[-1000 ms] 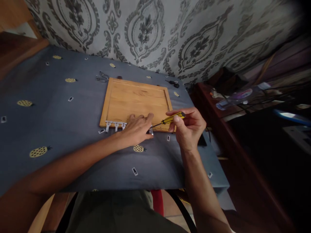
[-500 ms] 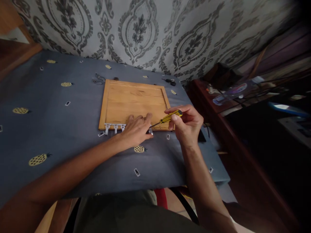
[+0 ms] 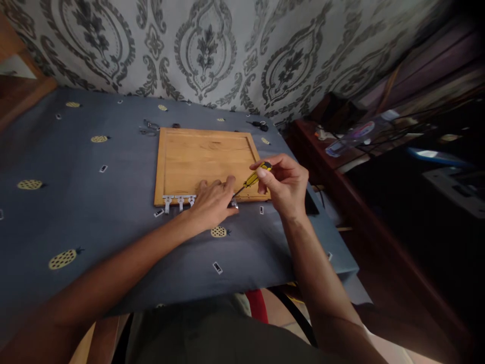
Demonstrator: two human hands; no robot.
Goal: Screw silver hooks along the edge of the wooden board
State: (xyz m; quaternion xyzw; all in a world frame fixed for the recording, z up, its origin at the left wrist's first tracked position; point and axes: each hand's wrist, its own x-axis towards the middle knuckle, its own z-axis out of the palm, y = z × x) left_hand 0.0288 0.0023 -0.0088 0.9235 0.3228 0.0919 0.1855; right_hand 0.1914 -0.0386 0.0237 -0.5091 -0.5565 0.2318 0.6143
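Observation:
A square wooden board (image 3: pixel 206 159) with a raised rim lies on the grey-blue tablecloth (image 3: pixel 94 212). A metal hook rail (image 3: pixel 178 200) runs along the board's near edge. My left hand (image 3: pixel 212 202) lies flat on the rail's right part, fingers stretched forward, pressing it down. My right hand (image 3: pixel 285 184) pinches a small yellow-and-black screwdriver (image 3: pixel 253 179). The screwdriver slants down to the left, its tip meeting the rail just beside my left fingertips.
Small metal parts (image 3: pixel 147 126) lie past the board's far left corner, a dark object (image 3: pixel 259 124) past its far right. Patterned wallpaper backs the table. A dark wooden side surface (image 3: pixel 341 146) with bottles and clutter stands to the right.
My right hand has tilted the screwdriver more upright and moved slightly left. The view has shifted, so the board sits lower and further left. My left hand stays on the rail.

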